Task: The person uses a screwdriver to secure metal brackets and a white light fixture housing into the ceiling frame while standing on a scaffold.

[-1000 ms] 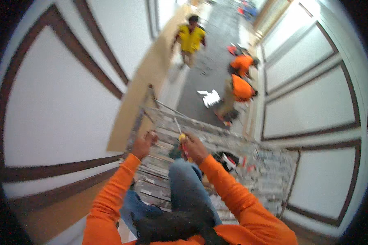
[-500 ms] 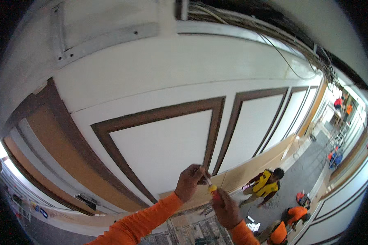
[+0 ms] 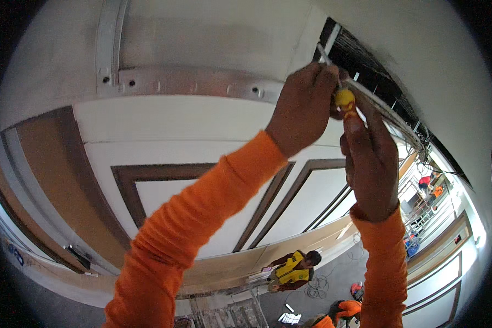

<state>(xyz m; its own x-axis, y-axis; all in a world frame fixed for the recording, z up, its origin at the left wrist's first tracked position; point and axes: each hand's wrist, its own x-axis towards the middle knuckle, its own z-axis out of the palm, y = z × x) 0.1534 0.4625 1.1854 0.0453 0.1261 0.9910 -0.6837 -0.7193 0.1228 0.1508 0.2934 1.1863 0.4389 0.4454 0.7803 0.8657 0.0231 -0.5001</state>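
Both my arms, in orange sleeves, reach up to the dark ceiling opening (image 3: pixel 361 60). My right hand (image 3: pixel 373 158) is closed round the handle of a screwdriver (image 3: pixel 344 100), whose yellow end shows between the hands. My left hand (image 3: pixel 305 106) is closed near the screwdriver's shaft, its fingertips pinched; what exactly they grip is hidden. A thin light metal rod (image 3: pixel 323 53) sticks out above the left fingers, at the opening's edge. I cannot tell whether it belongs to the screwdriver.
A metal channel (image 3: pixel 197 83) runs left of my hands. Cables (image 3: pixel 418 145) hang from the opening at right. Below are white wall panels with brown frames (image 3: pixel 164 172), a worn platform (image 3: pixel 224 312), a person in a yellow vest (image 3: pixel 292 269) and people in orange (image 3: pixel 347 309).
Both hands have risen with the screwdriver from in front of the wall panels to the ceiling opening. The view has tilted upward, so the panels and people sit lower.
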